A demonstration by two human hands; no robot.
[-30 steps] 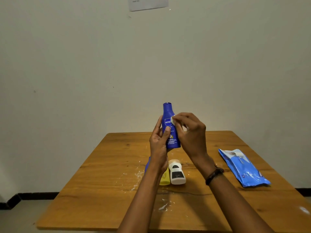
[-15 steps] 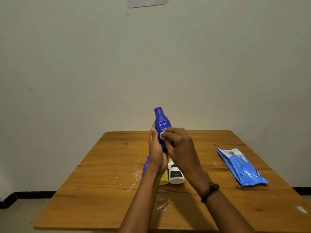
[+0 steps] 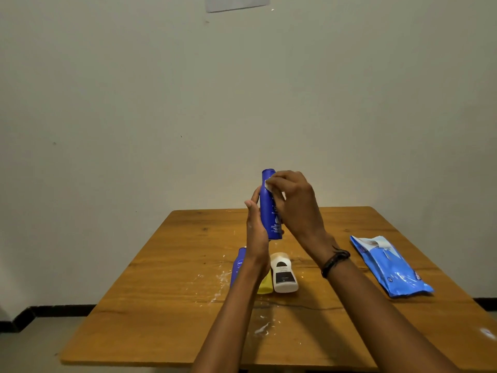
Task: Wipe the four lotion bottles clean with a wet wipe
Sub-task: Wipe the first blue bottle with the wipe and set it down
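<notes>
My left hand [image 3: 255,227] holds a dark blue lotion bottle [image 3: 270,211] upright above the table, gripping its lower left side. My right hand [image 3: 294,203] presses a small white wet wipe [image 3: 268,184] against the bottle's neck, near the cap. On the table below lie three more bottles: a second blue bottle [image 3: 238,265], mostly hidden by my left forearm, a yellow bottle [image 3: 265,286], also partly hidden, and a white bottle [image 3: 282,274] with a dark label.
The wooden table [image 3: 174,305] has white lotion smears [image 3: 220,278] left of the bottles and near the front middle. A blue wet-wipe pack [image 3: 390,267] lies at the right. A plain wall stands close behind the table.
The blue bottle has turned so its round logo no longer faces me. My right hand with the wipe has moved up from the bottle's middle to its neck.
</notes>
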